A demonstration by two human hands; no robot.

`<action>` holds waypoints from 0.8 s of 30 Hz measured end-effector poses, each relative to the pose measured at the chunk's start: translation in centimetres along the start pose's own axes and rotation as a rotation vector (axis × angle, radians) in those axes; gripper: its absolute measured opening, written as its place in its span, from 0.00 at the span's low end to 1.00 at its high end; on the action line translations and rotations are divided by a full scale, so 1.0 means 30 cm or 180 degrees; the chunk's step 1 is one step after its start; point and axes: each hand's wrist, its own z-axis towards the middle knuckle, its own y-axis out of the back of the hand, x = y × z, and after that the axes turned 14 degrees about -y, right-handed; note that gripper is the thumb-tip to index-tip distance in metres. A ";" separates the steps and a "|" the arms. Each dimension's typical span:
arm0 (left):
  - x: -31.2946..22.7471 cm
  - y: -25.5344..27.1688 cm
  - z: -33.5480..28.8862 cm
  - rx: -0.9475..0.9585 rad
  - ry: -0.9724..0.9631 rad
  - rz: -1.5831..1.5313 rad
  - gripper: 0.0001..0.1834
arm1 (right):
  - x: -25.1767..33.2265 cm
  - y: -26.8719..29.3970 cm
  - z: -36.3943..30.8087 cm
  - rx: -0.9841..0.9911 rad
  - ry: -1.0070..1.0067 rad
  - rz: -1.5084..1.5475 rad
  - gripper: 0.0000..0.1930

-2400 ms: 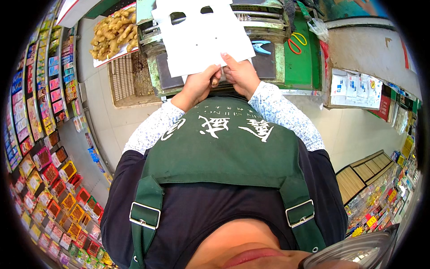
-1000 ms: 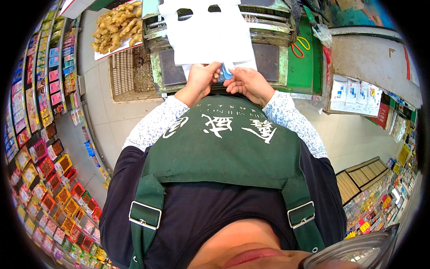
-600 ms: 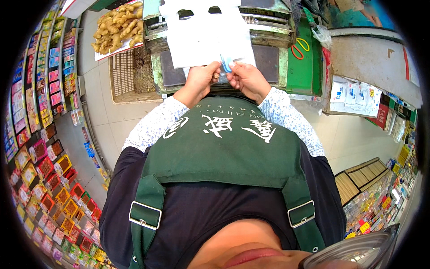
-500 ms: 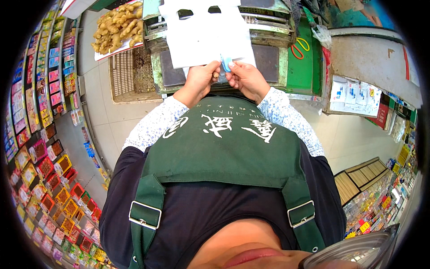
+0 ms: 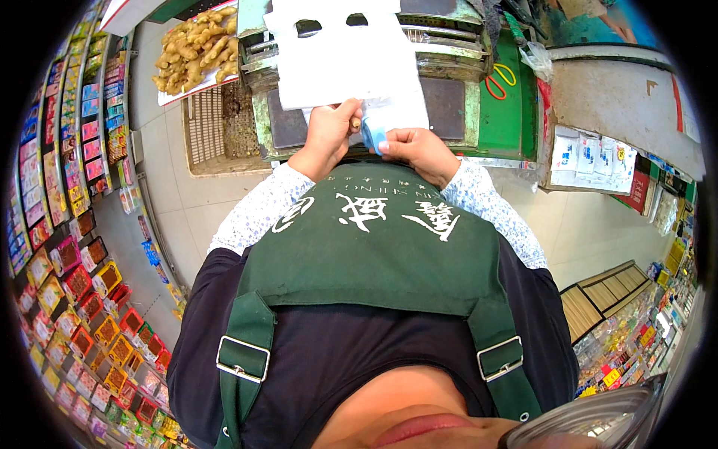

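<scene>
Head view, flat white sheet (image 5: 340,63) with two rounded holes (image 5: 308,28), hands (image 5: 329,135) pinching its lower edge and a blue clip (image 5: 372,136).

Wearing a dark green cloth bib apron (image 5: 374,269) with white lettering (image 5: 365,212), I'm showing a black round-necked top (image 5: 359,337) underneath. My white fabric sleeves (image 5: 260,208) are showing small blue print; rectangular silver metal buckles (image 5: 239,371) are fastening green straps (image 5: 248,323).
</scene>
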 end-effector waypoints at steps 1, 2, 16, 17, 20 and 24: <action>-0.004 0.003 0.006 -0.0025 0.0028 -0.0064 0.08 | -0.015 0.003 0.004 0.0117 0.0146 0.0318 0.12; -0.005 0.005 0.009 -0.0051 0.0055 -0.0127 0.08 | -0.028 0.006 0.007 0.0234 0.0292 0.0635 0.12; -0.007 0.078 0.029 -0.0108 0.0025 -0.0347 0.04 | 0.111 0.010 0.075 -0.0334 0.1420 0.2008 0.08; -0.015 0.080 0.026 -0.0121 0.0023 -0.0351 0.04 | 0.109 0.012 0.073 -0.0339 0.1399 0.2001 0.08; -0.044 0.049 0.002 0.0219 0.0185 -0.0228 0.06 | 0.109 0.007 0.068 -0.0336 0.1354 0.1955 0.08; -0.047 0.029 -0.007 0.0239 0.0215 -0.0341 0.07 | 0.097 -0.002 0.076 -0.0247 0.1330 0.1929 0.08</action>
